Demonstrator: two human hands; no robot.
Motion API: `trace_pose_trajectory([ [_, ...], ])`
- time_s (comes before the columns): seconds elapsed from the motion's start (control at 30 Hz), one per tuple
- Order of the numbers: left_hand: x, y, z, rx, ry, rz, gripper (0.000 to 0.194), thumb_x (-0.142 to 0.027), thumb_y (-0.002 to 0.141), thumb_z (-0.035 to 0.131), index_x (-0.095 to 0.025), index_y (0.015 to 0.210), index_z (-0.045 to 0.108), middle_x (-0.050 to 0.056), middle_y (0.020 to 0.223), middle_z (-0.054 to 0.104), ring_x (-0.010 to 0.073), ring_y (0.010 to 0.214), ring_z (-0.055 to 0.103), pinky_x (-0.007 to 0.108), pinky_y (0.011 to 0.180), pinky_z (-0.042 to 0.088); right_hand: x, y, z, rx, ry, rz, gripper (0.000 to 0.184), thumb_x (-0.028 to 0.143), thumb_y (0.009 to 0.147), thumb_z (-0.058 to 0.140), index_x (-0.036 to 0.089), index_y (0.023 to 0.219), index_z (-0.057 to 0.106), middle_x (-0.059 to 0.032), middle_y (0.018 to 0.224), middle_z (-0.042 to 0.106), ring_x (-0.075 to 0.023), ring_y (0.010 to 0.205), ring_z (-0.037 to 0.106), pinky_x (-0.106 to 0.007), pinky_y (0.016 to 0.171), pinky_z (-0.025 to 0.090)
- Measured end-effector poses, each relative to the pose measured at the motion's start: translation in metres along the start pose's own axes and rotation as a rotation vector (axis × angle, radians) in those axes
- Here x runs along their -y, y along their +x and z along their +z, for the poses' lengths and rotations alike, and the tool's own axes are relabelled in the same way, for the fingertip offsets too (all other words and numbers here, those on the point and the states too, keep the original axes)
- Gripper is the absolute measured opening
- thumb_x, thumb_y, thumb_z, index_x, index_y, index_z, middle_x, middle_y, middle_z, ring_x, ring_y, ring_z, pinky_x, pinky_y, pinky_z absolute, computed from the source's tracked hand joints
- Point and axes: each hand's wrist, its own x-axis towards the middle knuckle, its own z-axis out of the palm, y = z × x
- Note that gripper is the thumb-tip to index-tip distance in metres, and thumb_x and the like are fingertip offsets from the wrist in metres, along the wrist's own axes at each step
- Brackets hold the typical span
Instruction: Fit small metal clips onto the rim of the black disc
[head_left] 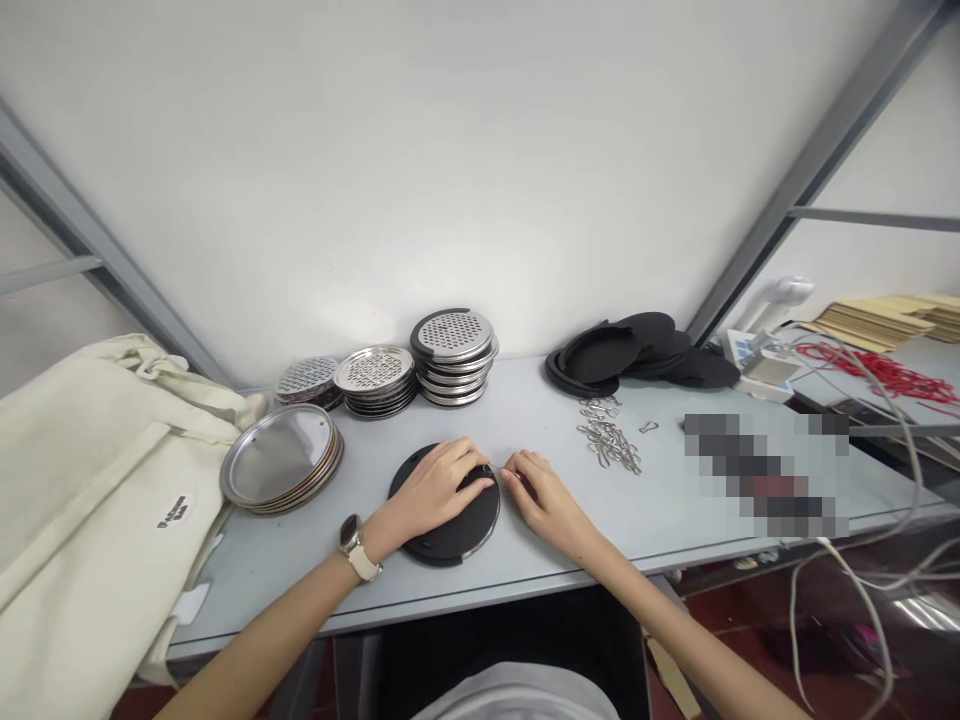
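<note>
A round black disc [457, 525] with a thin shiny rim on its right side lies flat on the table in front of me. My left hand [442, 480] rests across its upper part, gripping it near the right edge with thumb and fingers. Just beyond that edge, my right hand [538, 495] has its fingers curled together in a pinch. A small metallic glint shows between the two hands, but the fingers hide what the right hand holds. Small metal snap hooks [607, 438] lie scattered to the upper right, with a single hook [649, 427] apart from them.
Stacks of perforated metal discs [454, 335] line the wall. Plain metal discs [281, 455] are piled at left beside a cream canvas bag [90, 500]. Black round covers [600, 355] heap at back right. Red cords [885, 370] and white cables lie farther right.
</note>
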Motion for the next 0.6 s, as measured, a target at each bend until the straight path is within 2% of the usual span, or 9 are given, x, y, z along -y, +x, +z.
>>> trace_pose_trajectory([
  [0.2,0.0,0.0,0.001,-0.014,0.007,-0.012,0.017,-0.031,0.091,0.051,-0.019,0.101,0.056,0.004,0.094,0.056,0.0184,0.088,0.054,0.034,0.083,0.044,0.0,0.002,0.004,0.019,-0.016,-0.004,0.02,0.022,0.097,0.034,0.022,0.08,0.045,-0.0021,0.079,0.055,-0.0184,0.078,0.051,-0.033,0.074,0.04],
  [0.37,0.0,0.0,0.002,-0.032,-0.007,-0.052,0.014,-0.03,0.089,0.054,-0.018,0.095,0.055,0.003,0.093,0.055,0.0181,0.089,0.054,0.033,0.083,0.045,0.006,0.005,0.013,0.033,-0.145,-0.051,0.022,0.018,0.096,0.033,0.022,0.078,0.046,-0.0031,0.075,0.054,-0.0202,0.075,0.049,-0.033,0.073,0.039],
  [0.6,0.0,-0.001,0.002,-0.01,-0.03,-0.034,0.017,-0.032,0.089,0.053,-0.019,0.101,0.056,0.004,0.095,0.055,0.0183,0.091,0.055,0.033,0.085,0.046,0.005,0.004,0.007,0.096,-0.148,-0.052,0.024,0.018,0.096,0.034,0.021,0.075,0.045,-0.0015,0.073,0.055,-0.0189,0.074,0.05,-0.033,0.074,0.037],
])
